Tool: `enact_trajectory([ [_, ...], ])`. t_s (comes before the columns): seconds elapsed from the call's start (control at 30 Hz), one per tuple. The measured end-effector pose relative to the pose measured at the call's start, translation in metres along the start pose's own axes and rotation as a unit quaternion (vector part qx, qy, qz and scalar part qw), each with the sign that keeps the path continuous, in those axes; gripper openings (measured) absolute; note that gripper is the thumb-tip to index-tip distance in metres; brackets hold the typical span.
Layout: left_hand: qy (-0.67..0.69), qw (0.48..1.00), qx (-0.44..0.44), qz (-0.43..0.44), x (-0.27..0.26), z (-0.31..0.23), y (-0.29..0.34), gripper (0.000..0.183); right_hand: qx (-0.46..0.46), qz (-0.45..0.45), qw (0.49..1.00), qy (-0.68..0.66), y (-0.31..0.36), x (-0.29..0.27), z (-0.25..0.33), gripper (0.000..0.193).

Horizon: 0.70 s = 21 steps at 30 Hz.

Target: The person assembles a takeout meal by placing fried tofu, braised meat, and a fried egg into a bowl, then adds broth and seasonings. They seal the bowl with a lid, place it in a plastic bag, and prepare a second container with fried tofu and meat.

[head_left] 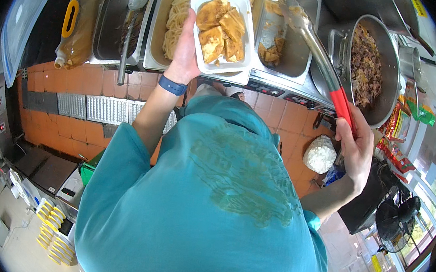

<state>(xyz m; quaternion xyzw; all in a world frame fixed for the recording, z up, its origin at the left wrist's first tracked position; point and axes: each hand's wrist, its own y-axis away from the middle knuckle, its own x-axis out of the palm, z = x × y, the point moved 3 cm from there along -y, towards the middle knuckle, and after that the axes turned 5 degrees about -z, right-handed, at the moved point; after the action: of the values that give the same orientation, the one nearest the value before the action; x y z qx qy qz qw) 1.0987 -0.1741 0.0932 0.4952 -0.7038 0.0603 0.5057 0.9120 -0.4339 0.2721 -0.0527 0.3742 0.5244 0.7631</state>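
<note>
My left hand (184, 58) is wrapped round a white rectangular food container (224, 69), held over a pan of pale noodles (181, 2). Several brown-coated pieces that look like tofu (214, 16) fill it. In my right hand (357, 150) are metal tongs (319, 56), gripped by their red handle. Their tips reach over the far part of a steel pan (293, 67), close to a piece of the same food. More pieces (271, 51) lie along that pan's left side. Whether the tips pinch anything, I cannot tell.
Left of the noodles is a steel pan (104, 31) with a ladle (127, 36) resting across it. A bottle of brown liquid (83, 26) stands further left. At right, a large pot (397, 75) holds dark shredded food (366, 66). A fan (397, 221) stands lower right.
</note>
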Motion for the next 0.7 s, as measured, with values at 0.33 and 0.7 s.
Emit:
enact_trajectory([
  [0.33,0.029,1.000,0.001,0.003,0.009,0.006,-0.009,0.070,-0.079,-0.056,0.990,0.100,0.019,0.040,0.012,0.040],
  [0.7,0.048,0.995,0.061,-0.066,-0.008,-0.004,0.004,0.067,0.045,-0.015,0.988,0.150,-0.064,0.109,-0.049,0.052],
])
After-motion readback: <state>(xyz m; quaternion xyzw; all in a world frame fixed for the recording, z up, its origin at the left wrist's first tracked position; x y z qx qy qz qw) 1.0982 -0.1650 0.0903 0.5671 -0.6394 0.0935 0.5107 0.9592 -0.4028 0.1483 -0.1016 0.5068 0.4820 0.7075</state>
